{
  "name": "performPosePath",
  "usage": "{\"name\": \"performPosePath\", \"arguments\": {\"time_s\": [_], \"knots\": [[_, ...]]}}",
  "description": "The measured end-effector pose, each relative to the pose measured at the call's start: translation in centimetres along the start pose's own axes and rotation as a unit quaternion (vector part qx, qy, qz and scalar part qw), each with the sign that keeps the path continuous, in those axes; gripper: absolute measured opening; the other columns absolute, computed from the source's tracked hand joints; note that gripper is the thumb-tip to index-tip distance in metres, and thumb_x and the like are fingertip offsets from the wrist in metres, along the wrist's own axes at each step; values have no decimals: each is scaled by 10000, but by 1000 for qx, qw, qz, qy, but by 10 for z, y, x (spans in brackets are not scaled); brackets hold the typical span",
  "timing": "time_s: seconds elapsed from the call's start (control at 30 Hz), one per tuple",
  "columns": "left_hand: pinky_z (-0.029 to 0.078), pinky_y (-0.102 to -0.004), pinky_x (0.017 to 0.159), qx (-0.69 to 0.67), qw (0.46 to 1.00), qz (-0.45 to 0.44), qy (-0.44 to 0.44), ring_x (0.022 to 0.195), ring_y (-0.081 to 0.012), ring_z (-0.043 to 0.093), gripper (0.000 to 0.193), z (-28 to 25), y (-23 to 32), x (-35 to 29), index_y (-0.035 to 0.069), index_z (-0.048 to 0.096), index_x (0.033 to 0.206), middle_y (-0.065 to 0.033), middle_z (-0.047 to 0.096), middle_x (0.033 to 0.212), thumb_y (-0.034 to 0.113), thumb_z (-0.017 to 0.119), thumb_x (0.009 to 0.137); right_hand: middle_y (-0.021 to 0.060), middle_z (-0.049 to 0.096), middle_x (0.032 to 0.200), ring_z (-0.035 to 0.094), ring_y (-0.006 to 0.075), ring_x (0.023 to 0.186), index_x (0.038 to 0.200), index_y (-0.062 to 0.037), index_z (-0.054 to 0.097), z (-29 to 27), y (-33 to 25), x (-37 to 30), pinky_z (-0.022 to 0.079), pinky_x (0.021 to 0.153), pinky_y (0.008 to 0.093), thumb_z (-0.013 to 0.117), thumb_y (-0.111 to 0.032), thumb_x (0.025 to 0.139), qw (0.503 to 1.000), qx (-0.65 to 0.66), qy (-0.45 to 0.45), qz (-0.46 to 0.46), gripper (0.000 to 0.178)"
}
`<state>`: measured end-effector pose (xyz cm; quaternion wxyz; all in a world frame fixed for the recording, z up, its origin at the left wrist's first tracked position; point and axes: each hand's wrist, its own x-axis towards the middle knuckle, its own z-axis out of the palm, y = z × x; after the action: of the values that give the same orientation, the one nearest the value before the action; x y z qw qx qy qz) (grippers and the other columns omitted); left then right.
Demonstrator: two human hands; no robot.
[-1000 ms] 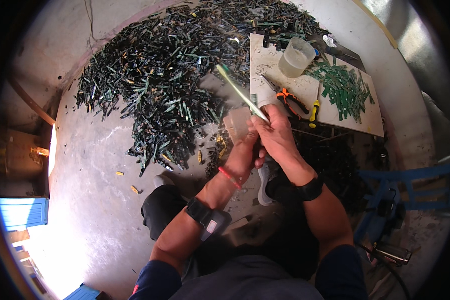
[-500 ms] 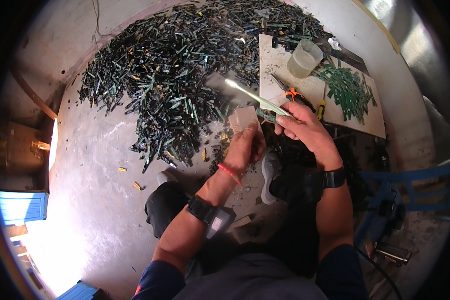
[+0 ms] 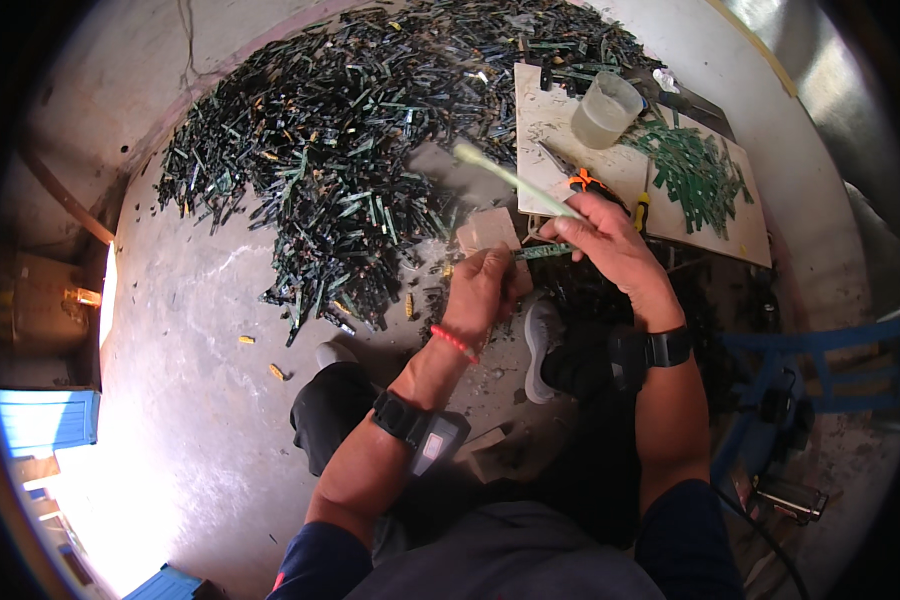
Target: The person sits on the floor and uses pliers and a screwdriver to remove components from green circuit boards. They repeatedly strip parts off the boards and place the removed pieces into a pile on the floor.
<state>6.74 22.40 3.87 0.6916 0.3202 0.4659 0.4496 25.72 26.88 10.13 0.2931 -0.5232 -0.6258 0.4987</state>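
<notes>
My left hand (image 3: 478, 288) is closed on a narrow green strip (image 3: 546, 251), which looks like a piece of circuit board and juts out toward my right hand. Against its fingers is a flat beige piece (image 3: 486, 230); whether I grip that too I cannot tell. My right hand (image 3: 615, 250) holds a slim pale-handled brush (image 3: 520, 183), its bristle end pointing up and left above the floor. Just beyond the right hand, orange-and-black pliers (image 3: 592, 186) and a yellow-and-black handled tool (image 3: 643, 212) lie on a pale board (image 3: 542, 125).
A large heap of dark strips (image 3: 330, 140) covers the floor ahead. On the boards at the right stand a cloudy plastic cup (image 3: 607, 110) of liquid and a pile of green strips (image 3: 698, 172). A blue frame (image 3: 820, 370) is at the right, near my arm.
The green strip now shows more fully between my hands. The brush has tilted slightly, its bristle end a little higher and out of the bright glare.
</notes>
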Motion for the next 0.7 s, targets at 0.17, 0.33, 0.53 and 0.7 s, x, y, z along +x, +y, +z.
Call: {"name": "performPosePath", "arguments": {"time_s": [0.17,0.33,0.53,0.7], "knots": [[335,-260,382,-64,996,16,53,420,-113,446,408,-12,-4,19,51,544,774,-33,513,578,391,483,990,12,568,770,514,75,650,1115,-18,565,-6,-2,-4,426,568,226,548,-259,982,989,-12,145,-2,276],[335,-270,379,-142,983,8,112,410,-119,437,401,-13,-4,37,58,529,775,-27,497,578,396,494,986,-42,419,674,379,56,588,923,-12,541,-11,16,-20,322,513,232,556,-279,985,998,27,49,6,274],[329,-265,385,-135,983,-1,124,404,-115,417,379,-2,-6,44,59,525,785,-23,490,585,382,508,982,-52,394,654,343,40,569,845,-23,544,-33,23,-41,277,497,219,558,-228,973,997,45,28,53,242],[326,-268,388,-135,981,-9,140,417,-112,419,365,3,-14,53,61,529,779,-22,493,591,369,509,973,-35,422,639,373,47,566,841,5,594,-43,27,-49,291,507,225,574,-190,941,996,39,28,70,220]]}}
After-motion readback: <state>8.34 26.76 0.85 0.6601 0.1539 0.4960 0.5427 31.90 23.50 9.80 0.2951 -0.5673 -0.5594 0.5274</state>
